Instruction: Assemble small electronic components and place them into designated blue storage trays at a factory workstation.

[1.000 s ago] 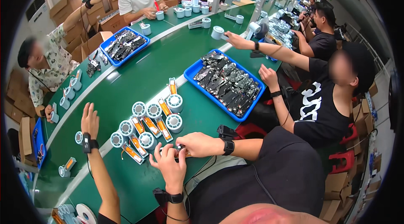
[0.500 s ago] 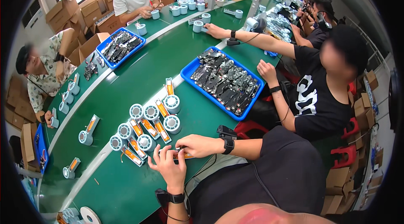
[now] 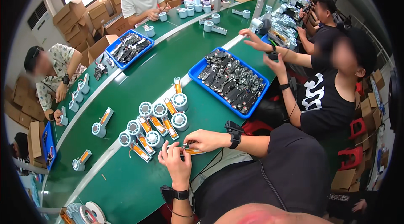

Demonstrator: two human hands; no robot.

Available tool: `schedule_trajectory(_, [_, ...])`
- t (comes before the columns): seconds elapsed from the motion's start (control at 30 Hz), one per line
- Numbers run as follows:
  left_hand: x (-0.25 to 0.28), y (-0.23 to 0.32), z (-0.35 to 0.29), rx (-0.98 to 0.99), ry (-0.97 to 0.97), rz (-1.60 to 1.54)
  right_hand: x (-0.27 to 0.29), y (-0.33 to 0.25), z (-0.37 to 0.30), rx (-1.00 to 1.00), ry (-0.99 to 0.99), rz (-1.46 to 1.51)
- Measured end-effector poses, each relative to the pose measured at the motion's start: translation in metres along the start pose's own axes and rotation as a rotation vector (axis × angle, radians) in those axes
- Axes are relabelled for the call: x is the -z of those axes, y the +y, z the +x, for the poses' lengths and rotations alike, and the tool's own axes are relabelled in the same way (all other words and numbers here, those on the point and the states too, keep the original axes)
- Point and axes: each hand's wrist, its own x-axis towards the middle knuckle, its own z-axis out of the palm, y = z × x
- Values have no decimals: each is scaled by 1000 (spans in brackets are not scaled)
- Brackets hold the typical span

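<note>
Close to the table's near edge, my left hand (image 3: 176, 160) and my right hand (image 3: 205, 140) meet over a light-blue fan housing with an orange strip (image 3: 192, 151) in its handle. The left thumb and fingers curl around its head end, which they mostly hide. My right fingertips are pinched together at the same end, over a small part too covered to make out. Just beyond my hands sits a cluster of similar round-headed fan housings (image 3: 154, 138), several with orange strips showing in their open handles.
A blue tray (image 3: 246, 115) of dark electronic parts stands ahead to the right, another blue tray (image 3: 124, 66) across the green belt (image 3: 139, 85). Two fan housings lie at left, one here (image 3: 99, 129). A co-worker (image 3: 332, 85) sits at right; white rolls (image 3: 96, 212) stand lower left.
The view has shifted slightly, so things sit farther right. The right-hand co-worker has let go of a fan housing on the belt and drawn the arm back. My hands keep their hold.
</note>
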Motion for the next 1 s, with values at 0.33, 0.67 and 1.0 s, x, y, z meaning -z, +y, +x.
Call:
schedule_trajectory(0.33, [20, 3, 5, -96, -123, 133, -12, 3, 5, 174, 72, -51])
schedule_trajectory(0.67, [28, 11, 6, -234, -282, 454, -8, 2, -6, 244, 117, -183])
schedule_trajectory(1.0, [2, -36, -24, -374, 58, 112, -22, 2, -16, 321, 274, -584])
